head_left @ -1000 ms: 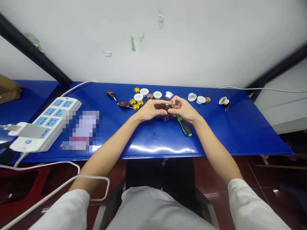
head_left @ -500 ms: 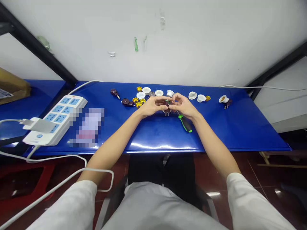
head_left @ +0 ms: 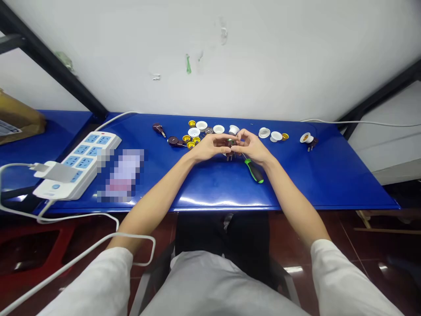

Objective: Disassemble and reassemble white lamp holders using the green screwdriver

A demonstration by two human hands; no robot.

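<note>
My left hand and my right hand meet over the table with fingers curled and thumbs toward each other. Between them they grip a dark brown plug, its metal prongs pointing toward me. My fingers cover part of it. A screwdriver with a black and green handle lies just below my right hand, its tip hidden. Behind and left of my hands are white ring-shaped parts, gold threaded cups and another brown plug part.
A white power strip with a charger stands at left, beside a blurred flat item. A white cable loops near my left forearm. Farther right lie more white parts and a white-and-brown lamp socket plug. A wall backs the blue table.
The view has tilted slightly. Both hands keep nearly the same pose around the brown plug, and the loose parts and screwdriver stay where they lay.
</note>
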